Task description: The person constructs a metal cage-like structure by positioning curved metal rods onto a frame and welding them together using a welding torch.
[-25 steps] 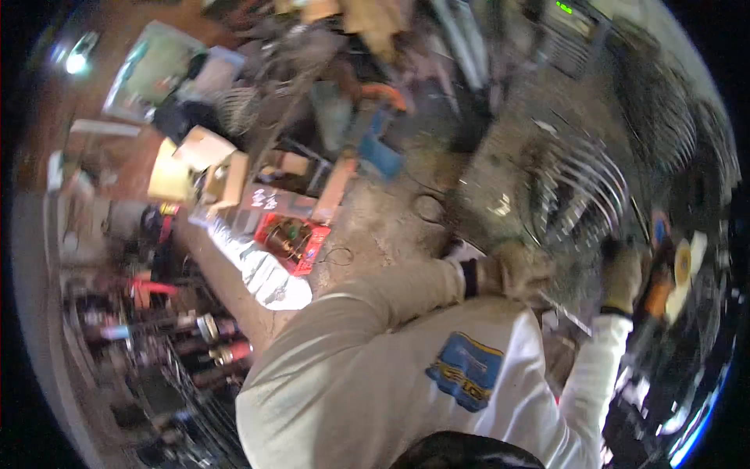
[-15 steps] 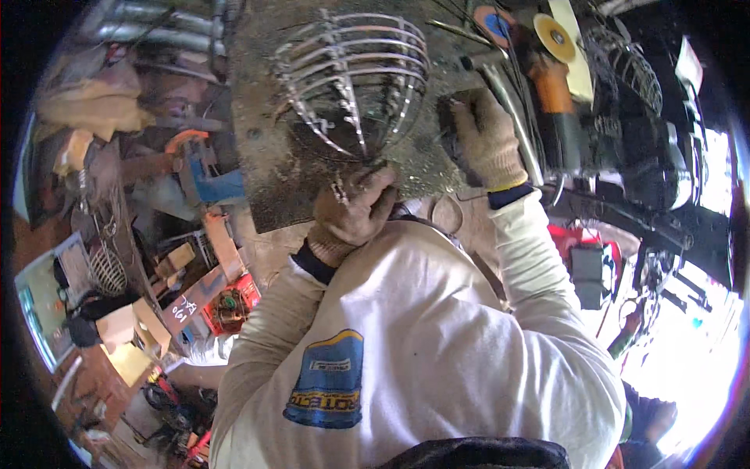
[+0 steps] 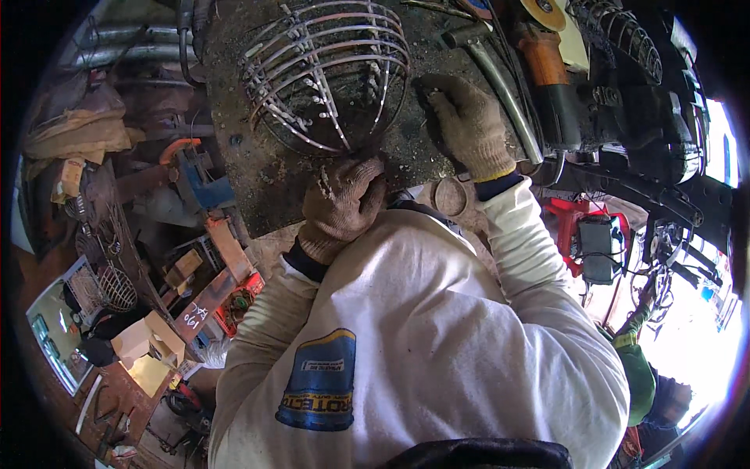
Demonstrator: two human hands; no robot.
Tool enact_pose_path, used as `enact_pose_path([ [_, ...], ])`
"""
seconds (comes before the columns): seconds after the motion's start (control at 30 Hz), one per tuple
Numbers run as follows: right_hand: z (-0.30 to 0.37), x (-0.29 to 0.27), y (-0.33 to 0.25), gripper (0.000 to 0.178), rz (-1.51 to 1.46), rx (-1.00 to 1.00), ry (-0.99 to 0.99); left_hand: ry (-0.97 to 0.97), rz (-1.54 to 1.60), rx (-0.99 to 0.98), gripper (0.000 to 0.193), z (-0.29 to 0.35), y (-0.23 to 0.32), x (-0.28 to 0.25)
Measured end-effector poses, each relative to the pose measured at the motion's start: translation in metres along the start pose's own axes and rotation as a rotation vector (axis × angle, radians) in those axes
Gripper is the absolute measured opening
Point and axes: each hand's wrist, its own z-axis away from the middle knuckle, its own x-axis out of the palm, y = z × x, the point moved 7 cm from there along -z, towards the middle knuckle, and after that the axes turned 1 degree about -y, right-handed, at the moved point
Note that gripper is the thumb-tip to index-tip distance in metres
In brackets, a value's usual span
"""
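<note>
A rounded cage of welded metal rods [image 3: 316, 62] lies on a dark, grimy metal plate [image 3: 262, 187] on the bench. Its rods draw together at the near end. Just below that end is my gloved left hand [image 3: 344, 205], fingers curled in; whatever they hold is hidden in the dark. My gloved right hand [image 3: 471, 129] rests on the plate to the right of the cage. Its fingers bend down and close over a dark patch, and I cannot make out what is there. A hammer with a pipe handle [image 3: 504, 98] lies just right of this hand.
Beyond the hammer lies an angle grinder [image 3: 544, 62] with an orange body. Another wire cage [image 3: 625, 39] stands at the far right. A blue clamp [image 3: 207, 184], a cardboard box [image 3: 148, 344] and scrap crowd the left. A person in green [image 3: 637, 383] is at the lower right.
The whole view has shifted, so the cage and plate sit further up and left. My right hand has moved slightly in the picture; both hands keep nearly the same pose.
</note>
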Motion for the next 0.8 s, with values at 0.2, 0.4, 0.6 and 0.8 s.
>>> enact_pose_path([
  [0.2, -0.011, 0.008, -0.005, 0.026, 0.188, 0.021, 0.077, 0.058, 0.018, 0.067, 0.031, -0.004, 0.003, -0.004],
  [0.4, -0.023, 0.017, -0.005, 0.031, 0.377, 0.082, 0.081, 0.060, 0.024, 0.069, 0.029, -0.002, 0.002, -0.004],
  [0.6, -0.031, 0.016, -0.014, 0.037, 0.423, 0.133, 0.003, 0.037, 0.036, 0.042, 0.029, 0.001, -0.002, 0.000],
  [0.8, -0.035, 0.019, -0.006, 0.039, 0.389, 0.218, -0.070, -0.034, 0.037, 0.011, 0.037, 0.004, -0.002, 0.002],
])
